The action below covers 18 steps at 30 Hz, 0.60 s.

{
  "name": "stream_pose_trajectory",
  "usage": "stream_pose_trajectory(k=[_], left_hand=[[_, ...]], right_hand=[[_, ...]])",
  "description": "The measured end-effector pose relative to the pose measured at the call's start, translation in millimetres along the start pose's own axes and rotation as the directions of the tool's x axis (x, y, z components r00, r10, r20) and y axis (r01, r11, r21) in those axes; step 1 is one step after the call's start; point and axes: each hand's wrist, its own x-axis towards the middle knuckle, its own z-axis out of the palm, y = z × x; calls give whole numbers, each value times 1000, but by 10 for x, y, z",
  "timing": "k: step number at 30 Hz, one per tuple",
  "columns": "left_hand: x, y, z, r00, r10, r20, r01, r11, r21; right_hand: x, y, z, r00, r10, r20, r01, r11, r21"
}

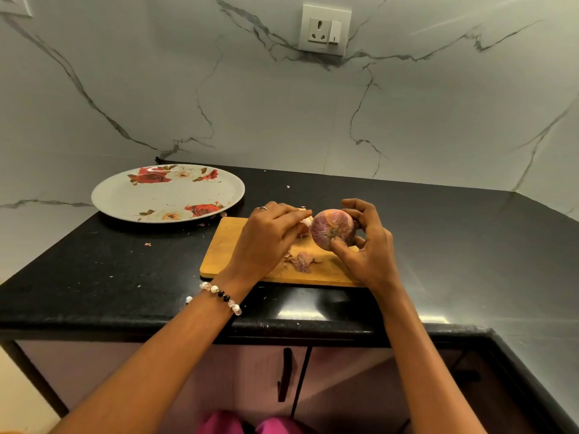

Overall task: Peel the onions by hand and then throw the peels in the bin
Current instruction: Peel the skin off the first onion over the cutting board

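Just above the cutting board point(225, 245), a red onion point(333, 228) is gripped by the right hand point(369, 245); a peel piece point(305, 221) is pinched by the left hand point(269, 236).

**A home kitchen corner**

This is a domestic kitchen. A polished black stone bench point(407, 208) runs into a corner, backed by white marble-look wall panels point(250, 104) with grey veins. A wall socket with a switch point(324, 30) sits above the bench's far edge. Near the far left corner lies a rose-patterned plate point(125, 198); a wooden chopping board point(225, 252) lies toward the front edge with a red onion point(332, 228) and loose peels point(302, 261) over it. Under the front edge are pale cabinet doors point(344, 386) with a dark handle point(285, 374)
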Motion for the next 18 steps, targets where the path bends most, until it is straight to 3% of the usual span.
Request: stream_pose_trajectory(k=[5,11,18], left_hand=[[0,-41,54,1000,10,19,-12,993,117],[2,-39,19,1000,-2,9,1,997,76],[0,1,30,998,-58,-13,59,985,164]], right_hand=[[-1,19,-13,998,45,46,-48,998,51],[-4,28,-16,996,74,56,-79,992,100],[-6,16,-20,991,107,75,-119,978,173]])
